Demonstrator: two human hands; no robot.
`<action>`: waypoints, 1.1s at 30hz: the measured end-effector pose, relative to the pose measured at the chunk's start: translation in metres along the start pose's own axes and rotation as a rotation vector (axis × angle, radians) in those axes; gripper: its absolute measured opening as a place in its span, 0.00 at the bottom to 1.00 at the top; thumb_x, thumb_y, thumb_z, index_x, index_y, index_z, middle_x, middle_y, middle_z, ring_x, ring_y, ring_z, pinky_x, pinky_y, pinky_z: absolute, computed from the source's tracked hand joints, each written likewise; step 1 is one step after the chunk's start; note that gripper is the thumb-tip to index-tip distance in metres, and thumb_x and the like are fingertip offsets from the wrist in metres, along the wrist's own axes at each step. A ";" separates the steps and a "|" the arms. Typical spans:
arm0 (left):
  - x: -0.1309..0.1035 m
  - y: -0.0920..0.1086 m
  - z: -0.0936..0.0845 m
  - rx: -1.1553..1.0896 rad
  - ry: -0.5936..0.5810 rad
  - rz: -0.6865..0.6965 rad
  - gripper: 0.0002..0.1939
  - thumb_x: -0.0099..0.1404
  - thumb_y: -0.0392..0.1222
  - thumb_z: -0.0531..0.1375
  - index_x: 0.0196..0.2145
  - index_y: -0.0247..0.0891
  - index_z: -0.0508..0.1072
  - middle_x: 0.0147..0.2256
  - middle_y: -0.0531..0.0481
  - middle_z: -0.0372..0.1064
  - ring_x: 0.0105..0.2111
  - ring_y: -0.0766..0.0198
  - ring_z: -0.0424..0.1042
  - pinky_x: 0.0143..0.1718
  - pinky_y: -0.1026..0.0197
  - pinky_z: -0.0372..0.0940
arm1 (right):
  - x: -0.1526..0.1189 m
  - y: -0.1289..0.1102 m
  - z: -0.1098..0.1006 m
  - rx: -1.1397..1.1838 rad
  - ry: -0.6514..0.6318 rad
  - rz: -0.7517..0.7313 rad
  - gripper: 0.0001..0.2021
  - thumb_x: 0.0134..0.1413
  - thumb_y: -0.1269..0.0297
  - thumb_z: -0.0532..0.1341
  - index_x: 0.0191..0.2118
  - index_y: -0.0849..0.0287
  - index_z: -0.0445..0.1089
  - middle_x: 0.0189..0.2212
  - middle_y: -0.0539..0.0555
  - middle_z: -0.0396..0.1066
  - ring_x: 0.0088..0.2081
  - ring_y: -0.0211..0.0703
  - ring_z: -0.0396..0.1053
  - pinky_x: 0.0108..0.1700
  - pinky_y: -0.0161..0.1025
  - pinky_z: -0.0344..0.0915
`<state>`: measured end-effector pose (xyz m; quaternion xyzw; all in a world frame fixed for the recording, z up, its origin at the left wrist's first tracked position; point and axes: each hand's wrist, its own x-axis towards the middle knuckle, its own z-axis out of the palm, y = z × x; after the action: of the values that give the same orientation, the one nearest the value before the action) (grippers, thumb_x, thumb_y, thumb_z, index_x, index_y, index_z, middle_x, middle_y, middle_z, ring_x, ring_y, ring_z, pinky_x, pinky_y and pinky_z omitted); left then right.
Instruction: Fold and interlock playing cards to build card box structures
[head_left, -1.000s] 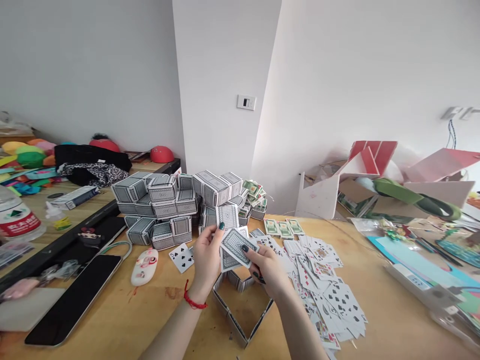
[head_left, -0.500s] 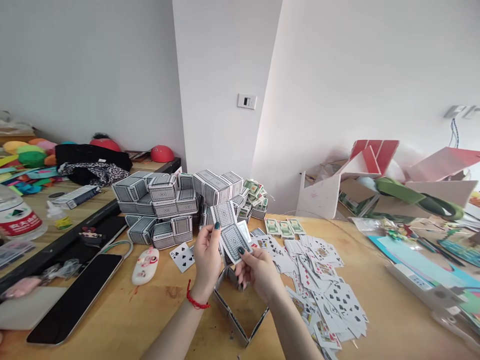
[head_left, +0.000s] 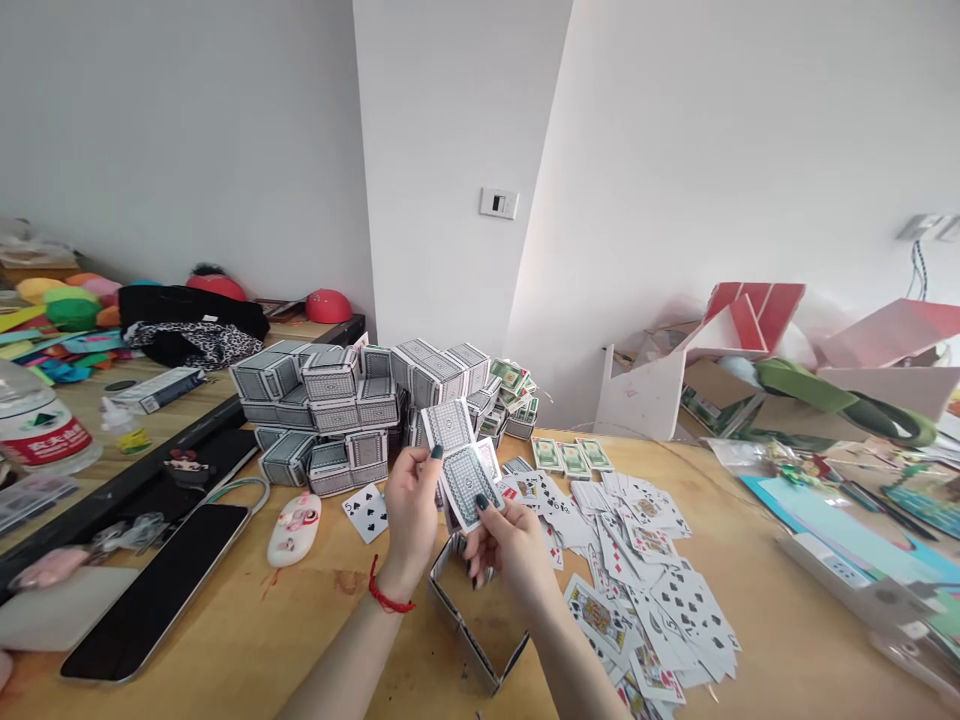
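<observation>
- The left hand (head_left: 412, 500), wearing a red cord bracelet (head_left: 390, 592), pinches the left edge of the grey-and-white patterned paper playing cards (head_left: 471, 487), thumb on top.
- The right hand (head_left: 517, 550) has its thumb and fingers closed on the same cards' lower right corner.
- Those cards thus lie between both sets of fingers, raised above the tan wooden worktop (head_left: 360, 630), one overlapping another.
- Below the fingers, an angular open frame of folded cards (head_left: 466, 642) stands on edge, partly hidden by the right hand.
- Beyond the left fingers, grey-patterned card blocks (head_left: 334, 378) are stacked.
- Left of the left fingers sit a five of spades card (head_left: 366, 513) and a white, pink-decorated computer mouse (head_left: 295, 532).
- Right of the right fingers, loose face-up cards (head_left: 694, 605) spread out.
</observation>
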<state>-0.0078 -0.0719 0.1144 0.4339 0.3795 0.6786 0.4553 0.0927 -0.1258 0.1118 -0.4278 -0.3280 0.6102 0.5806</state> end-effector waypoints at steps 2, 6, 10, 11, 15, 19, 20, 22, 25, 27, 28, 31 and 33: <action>0.005 0.004 -0.007 -0.096 -0.129 -0.035 0.10 0.56 0.46 0.59 0.30 0.37 0.70 0.26 0.53 0.67 0.27 0.66 0.66 0.30 0.66 0.59 | 0.000 -0.002 -0.003 0.006 -0.069 0.035 0.18 0.39 0.52 0.64 0.18 0.61 0.59 0.09 0.50 0.66 0.07 0.32 0.58 0.07 0.26 0.54; 0.015 0.007 -0.019 -0.281 -0.343 -0.114 0.17 0.56 0.47 0.58 0.41 0.36 0.71 0.33 0.48 0.73 0.35 0.58 0.71 0.37 0.60 0.62 | -0.001 -0.006 -0.008 0.045 -0.164 0.128 0.17 0.38 0.55 0.65 0.17 0.61 0.60 0.08 0.50 0.65 0.07 0.32 0.58 0.06 0.26 0.52; 0.016 0.006 -0.018 -0.372 -0.368 -0.226 0.21 0.58 0.48 0.57 0.46 0.33 0.69 0.36 0.44 0.73 0.37 0.54 0.72 0.40 0.56 0.64 | -0.001 -0.005 -0.006 0.057 -0.198 0.174 0.16 0.36 0.56 0.65 0.16 0.62 0.61 0.08 0.50 0.65 0.07 0.33 0.58 0.06 0.26 0.53; 0.015 0.006 -0.016 -0.397 -0.360 -0.246 0.22 0.58 0.49 0.57 0.47 0.34 0.68 0.36 0.44 0.73 0.37 0.54 0.72 0.40 0.56 0.64 | -0.001 -0.004 -0.005 0.057 -0.194 0.169 0.16 0.36 0.56 0.65 0.16 0.62 0.62 0.08 0.50 0.65 0.07 0.33 0.58 0.06 0.26 0.53; 0.012 0.008 -0.008 -0.495 -0.301 -0.253 0.25 0.60 0.48 0.56 0.55 0.42 0.58 0.38 0.47 0.72 0.38 0.56 0.73 0.41 0.54 0.65 | 0.000 -0.003 -0.003 0.050 -0.177 0.157 0.17 0.35 0.55 0.66 0.15 0.63 0.62 0.08 0.50 0.65 0.07 0.32 0.58 0.06 0.26 0.53; 0.011 0.006 -0.007 -0.517 -0.289 -0.224 0.26 0.62 0.48 0.54 0.57 0.51 0.51 0.40 0.50 0.71 0.39 0.58 0.73 0.41 0.55 0.65 | 0.001 -0.003 -0.005 0.038 -0.162 0.152 0.19 0.35 0.53 0.66 0.14 0.63 0.62 0.08 0.51 0.65 0.07 0.32 0.59 0.07 0.26 0.53; 0.011 0.006 -0.007 -0.512 -0.293 -0.222 0.25 0.62 0.48 0.54 0.56 0.51 0.52 0.40 0.49 0.71 0.39 0.58 0.73 0.41 0.55 0.66 | 0.002 -0.002 -0.005 0.035 -0.159 0.153 0.19 0.35 0.53 0.66 0.14 0.64 0.63 0.09 0.51 0.65 0.07 0.32 0.59 0.07 0.26 0.53; 0.011 0.005 -0.007 -0.502 -0.309 -0.224 0.23 0.62 0.49 0.55 0.54 0.48 0.55 0.40 0.48 0.70 0.39 0.58 0.73 0.39 0.56 0.66 | 0.003 -0.001 -0.006 0.029 -0.155 0.158 0.19 0.35 0.52 0.66 0.14 0.64 0.63 0.09 0.51 0.65 0.08 0.32 0.59 0.07 0.26 0.54; 0.009 0.005 -0.004 -0.490 -0.327 -0.225 0.18 0.61 0.51 0.55 0.47 0.45 0.59 0.39 0.49 0.70 0.36 0.59 0.73 0.37 0.57 0.68 | 0.004 0.001 -0.007 0.021 -0.151 0.155 0.20 0.35 0.51 0.66 0.14 0.63 0.63 0.09 0.51 0.65 0.08 0.32 0.59 0.07 0.27 0.55; 0.006 0.004 -0.001 -0.481 -0.330 -0.229 0.15 0.62 0.52 0.54 0.44 0.44 0.61 0.39 0.49 0.70 0.35 0.60 0.73 0.35 0.58 0.68 | 0.004 0.002 -0.008 0.017 -0.151 0.149 0.20 0.35 0.51 0.66 0.14 0.63 0.63 0.09 0.51 0.66 0.08 0.32 0.59 0.07 0.27 0.55; 0.004 0.003 0.001 -0.474 -0.331 -0.233 0.15 0.62 0.52 0.53 0.43 0.44 0.61 0.38 0.49 0.70 0.34 0.61 0.73 0.34 0.58 0.68 | 0.004 0.002 -0.008 0.016 -0.152 0.145 0.20 0.35 0.51 0.66 0.14 0.63 0.63 0.10 0.51 0.66 0.08 0.32 0.59 0.07 0.27 0.55; -0.002 -0.001 0.006 -0.443 -0.349 -0.251 0.17 0.61 0.54 0.54 0.43 0.42 0.61 0.36 0.49 0.70 0.32 0.60 0.73 0.31 0.59 0.69 | 0.004 0.000 -0.010 0.019 -0.155 0.138 0.21 0.35 0.50 0.67 0.14 0.63 0.63 0.10 0.53 0.67 0.09 0.32 0.60 0.08 0.26 0.56; -0.006 -0.003 0.007 -0.431 -0.359 -0.270 0.18 0.60 0.54 0.54 0.44 0.42 0.61 0.35 0.49 0.70 0.31 0.60 0.73 0.28 0.60 0.69 | 0.004 -0.002 -0.011 0.029 -0.155 0.137 0.20 0.36 0.51 0.67 0.15 0.64 0.63 0.10 0.53 0.67 0.09 0.32 0.60 0.08 0.26 0.57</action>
<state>0.0012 -0.0756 0.1128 0.3859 0.1947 0.5891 0.6827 0.1033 -0.1223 0.1082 -0.3924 -0.3329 0.6844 0.5166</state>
